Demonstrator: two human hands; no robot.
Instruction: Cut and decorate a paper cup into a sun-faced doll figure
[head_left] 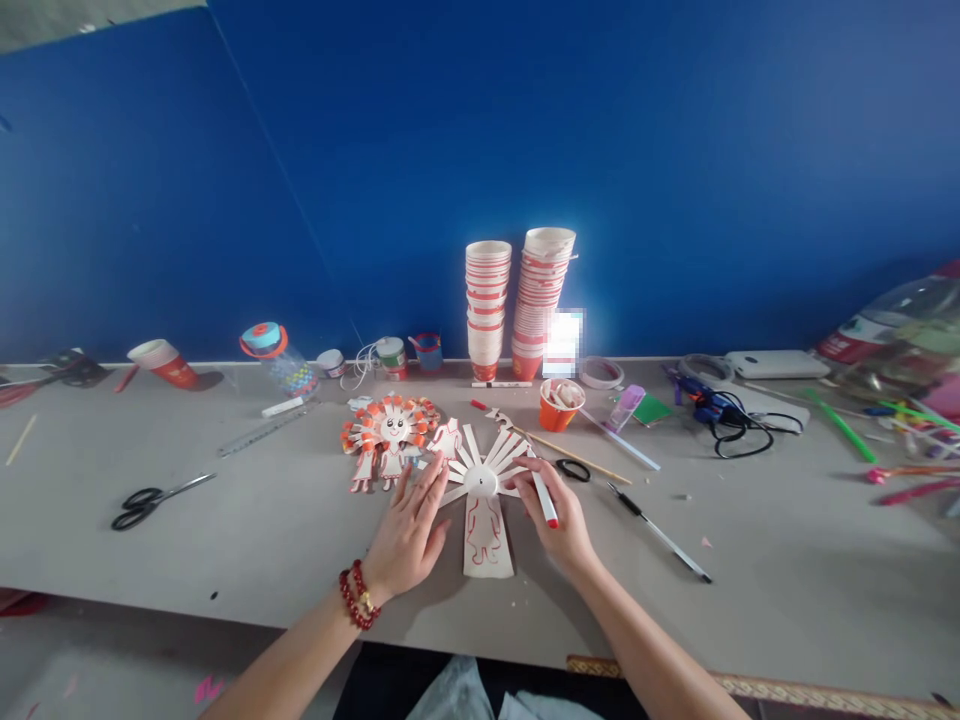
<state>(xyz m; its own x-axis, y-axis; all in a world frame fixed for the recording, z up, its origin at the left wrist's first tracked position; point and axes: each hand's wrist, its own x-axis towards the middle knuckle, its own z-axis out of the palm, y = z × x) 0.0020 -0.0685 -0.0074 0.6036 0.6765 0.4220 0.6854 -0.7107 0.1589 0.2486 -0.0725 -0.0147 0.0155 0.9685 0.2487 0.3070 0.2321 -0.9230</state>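
A paper cup cut into strips and spread flat (481, 481) lies in front of me, a figure in red outline drawn on its wide lower strip. Flat on its left strips rests my left hand (411, 525), fingers stretched out. My right hand (553, 515) is closed around a white marker with a red end (543, 500), close to the strips on the right. Just beyond my left hand is a cut-out paper figure (445, 440) with red lines. Finished-looking paper dolls (391, 432) with orange-tipped strips and a drawn smiling face lie to the left.
Two tall stacks of paper cups (487, 310) stand against the blue wall. An orange cup of scraps (562, 404), a pen (660, 533), black-handled scissors (154, 502), a ruler (262, 432) and a glue gun with a black cord (712, 405) lie around. The table's front edge runs near my forearms.
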